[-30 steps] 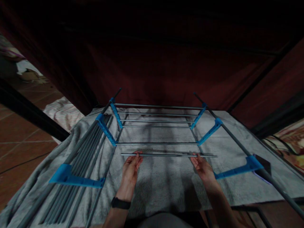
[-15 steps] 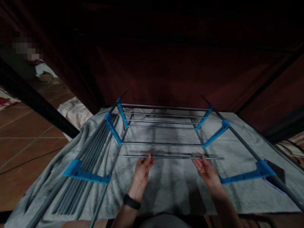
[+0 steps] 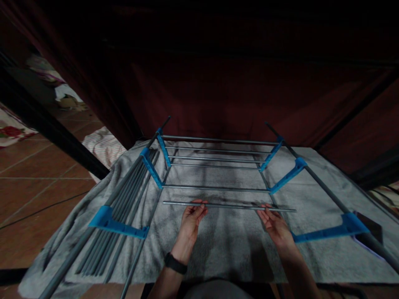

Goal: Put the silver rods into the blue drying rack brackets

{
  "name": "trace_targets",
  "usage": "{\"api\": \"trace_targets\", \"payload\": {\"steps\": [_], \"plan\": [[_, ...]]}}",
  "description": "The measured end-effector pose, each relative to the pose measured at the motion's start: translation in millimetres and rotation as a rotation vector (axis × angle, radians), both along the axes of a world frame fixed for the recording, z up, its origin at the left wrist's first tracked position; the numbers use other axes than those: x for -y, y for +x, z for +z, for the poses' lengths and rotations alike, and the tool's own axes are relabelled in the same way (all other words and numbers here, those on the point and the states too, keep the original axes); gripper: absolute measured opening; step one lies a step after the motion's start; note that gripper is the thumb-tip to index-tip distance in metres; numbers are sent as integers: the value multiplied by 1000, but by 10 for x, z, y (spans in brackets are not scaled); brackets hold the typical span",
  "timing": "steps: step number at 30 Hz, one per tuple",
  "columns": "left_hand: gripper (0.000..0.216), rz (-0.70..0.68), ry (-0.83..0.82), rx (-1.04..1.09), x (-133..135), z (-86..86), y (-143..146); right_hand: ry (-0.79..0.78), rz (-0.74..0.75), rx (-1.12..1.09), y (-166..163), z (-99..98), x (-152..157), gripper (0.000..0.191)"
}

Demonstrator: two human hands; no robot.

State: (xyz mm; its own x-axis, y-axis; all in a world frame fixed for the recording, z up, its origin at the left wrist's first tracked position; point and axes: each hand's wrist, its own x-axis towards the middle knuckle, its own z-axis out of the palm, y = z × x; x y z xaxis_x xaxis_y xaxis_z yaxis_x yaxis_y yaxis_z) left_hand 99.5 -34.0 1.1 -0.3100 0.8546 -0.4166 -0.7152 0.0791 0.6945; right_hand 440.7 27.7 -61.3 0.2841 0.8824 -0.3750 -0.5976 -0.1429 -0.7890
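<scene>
A thin grey metal rod is held roughly level between both hands, above the grey blanket. My left hand pinches it left of its middle, and my right hand grips it toward its right end. Around it lies a rack frame of grey tubes with blue plastic brackets. The left front bracket and the right front bracket flank my hands. Just beyond the held rod, a crossbar spans the two middle brackets. Several more crossbars join the brackets at the far end.
Several loose grey tubes lie side by side under the frame's left side. A dark phone-like object rests by the right tube. The grey blanket covers the surface; a dark red panel stands behind. Tiled floor shows at left.
The view has shifted slightly, so the frame appears a little farther right. The rod has tilted slightly, its right end lower. Both hands keep their hold.
</scene>
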Motion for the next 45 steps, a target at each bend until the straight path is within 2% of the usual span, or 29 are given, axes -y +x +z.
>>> {"api": "trace_targets", "payload": {"steps": [9, 18, 26, 38, 45], "plan": [[42, -12, 7, -26, 5, -4, 54, -9, 32, -23, 21, -7, 34, 36], [39, 4, -35, -14, 3, -1, 13, -18, 49, 2, -111, 54, 59, 40], [26, 149, -208, -3, -62, 36, -274, 37, -57, -38, -49, 173, 24, 33], [33, 143, -296, -27, -160, 44, -485, 190, -174, -4, -136, 378, -29, 36], [28, 159, -362, 22, -189, 139, -467, 207, -244, 79, -155, 452, -35, 46]]}}
